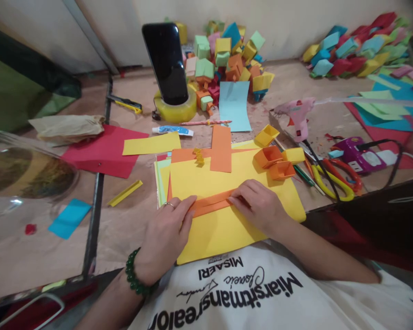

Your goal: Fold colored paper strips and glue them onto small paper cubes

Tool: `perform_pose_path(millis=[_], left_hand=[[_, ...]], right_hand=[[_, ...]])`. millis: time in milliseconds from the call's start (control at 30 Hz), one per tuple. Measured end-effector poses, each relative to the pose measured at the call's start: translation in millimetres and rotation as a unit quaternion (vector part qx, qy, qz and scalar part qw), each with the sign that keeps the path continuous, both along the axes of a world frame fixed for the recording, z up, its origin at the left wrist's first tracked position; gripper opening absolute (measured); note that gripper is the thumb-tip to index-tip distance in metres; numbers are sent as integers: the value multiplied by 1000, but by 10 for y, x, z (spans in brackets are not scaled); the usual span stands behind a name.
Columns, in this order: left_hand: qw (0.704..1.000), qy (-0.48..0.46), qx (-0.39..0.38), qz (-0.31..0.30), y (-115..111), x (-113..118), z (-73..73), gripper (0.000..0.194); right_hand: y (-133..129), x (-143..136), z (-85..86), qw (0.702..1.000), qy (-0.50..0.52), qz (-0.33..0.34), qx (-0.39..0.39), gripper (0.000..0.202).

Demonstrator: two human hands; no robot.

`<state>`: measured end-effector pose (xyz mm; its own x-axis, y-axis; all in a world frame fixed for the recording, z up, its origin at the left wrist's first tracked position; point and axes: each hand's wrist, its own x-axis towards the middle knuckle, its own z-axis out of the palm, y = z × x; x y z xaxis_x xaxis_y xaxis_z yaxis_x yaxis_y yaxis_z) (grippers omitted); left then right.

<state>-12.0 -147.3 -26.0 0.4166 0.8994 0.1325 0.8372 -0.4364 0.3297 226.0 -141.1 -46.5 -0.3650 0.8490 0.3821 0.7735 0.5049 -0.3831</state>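
An orange paper strip [211, 203], folded lengthwise, lies across a stack of yellow paper [223, 233] in front of me. My left hand [168, 233] pinches the strip's left end between thumb and forefinger. At the right end, the bent fingers of my right hand [258, 206] press along the fold. Just beyond the strip, a flat orange paper piece [221, 151] lies on the yellow sheets, with small folded yellow bits [198, 156] to its left. Small open paper boxes, orange [269, 156] and yellow [266, 134], sit past my right hand.
A phone [167, 64] stands in a tape roll [176, 106] at the back. Piles of folded paper shapes [223, 57] lie behind it. To the right are a pink glue gun [298, 117], scissors [332, 183] and a purple power adapter [361, 155]. A cutter [125, 103] lies left.
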Motion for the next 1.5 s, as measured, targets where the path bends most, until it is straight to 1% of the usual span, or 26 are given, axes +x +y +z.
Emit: perform_pose_path(millis=[133, 200, 233, 267, 300, 367, 400, 467, 533, 633, 700, 767, 833, 900, 967, 1067, 1133, 1233, 1333, 1400, 1433, 1500], left_hand=[[1000, 20, 12, -14, -3, -5, -5, 31], [998, 39, 33, -35, -1, -17, 3, 36], [996, 51, 51, -52, -1, -23, 10, 38], [992, 68, 71, -73, -3, -27, 20, 41], [987, 88, 91, -100, -6, -27, 32, 42], [970, 136, 123, -159, -18, -12, 66, 42], [961, 160, 133, -184, -26, 3, 87, 41], [945, 198, 151, -212, -45, 37, 138, 40], [938, 214, 164, -219, -70, 54, 193, 38], [936, 212, 169, -223, -126, 5, 253, 35], [940, 206, 161, -220, -170, -71, 259, 34], [950, 188, 141, -207, -204, -148, 234, 33], [965, 156, 107, -184, -215, -192, 196, 27], [974, 136, 74, -165, -193, -186, 167, 19], [974, 147, 59, -159, -144, -133, 164, 20], [965, 189, 73, -168, -53, -14, 204, 20], [962, 198, 78, -173, 1, 51, 239, 22], [968, 181, 63, -162, 75, 87, 254, 25], [979, 144, 25, -139, 174, 60, 210, 27], [985, 118, -12, -128, 249, 35, 170, 26], [986, 109, -26, -124, 282, 26, 153, 24], [987, 94, -35, -124, 331, 16, 135, 18]], right_hand=[[-13, 0, 0, 1000, -14, -10, 1, 18], [-19, -22, 28, 999, -35, -17, 22, 16], [-20, -37, 51, 998, -48, -12, 45, 17], [-19, -54, 78, 995, -64, 4, 76, 18], [-16, -69, 107, 990, -81, 36, 111, 20], [-3, -85, 162, 971, -120, 125, 165, 23], [5, -81, 183, 960, -140, 167, 177, 23], [16, -41, 202, 944, -176, 223, 168, 23], [13, 47, 188, 941, -200, 235, 136, 23], [-28, 229, 125, 950, -209, 215, 89, 24], [-72, 333, 90, 960, -192, 188, 79, 26], [-118, 381, 92, 968, -175, 161, 84, 29], [-153, 357, 143, 972, -168, 138, 87, 28], [-164, 278, 228, 975, -164, 121, 87, 23], [-148, 176, 311, 975, -161, 113, 98, 18], [-79, 48, 362, 968, -176, 145, 102, 18], [-13, 6, 337, 966, -190, 164, 68, 20], [92, 6, 262, 974, -172, 144, -1, 25], [186, 35, 211, 987, -96, 94, -90, 24], [240, 41, 202, 985, -43, 43, -160, 19], [265, 36, 204, 982, -26, 17, -186, 16], [313, 16, 225, 978, -18, -19, -206, 17]])
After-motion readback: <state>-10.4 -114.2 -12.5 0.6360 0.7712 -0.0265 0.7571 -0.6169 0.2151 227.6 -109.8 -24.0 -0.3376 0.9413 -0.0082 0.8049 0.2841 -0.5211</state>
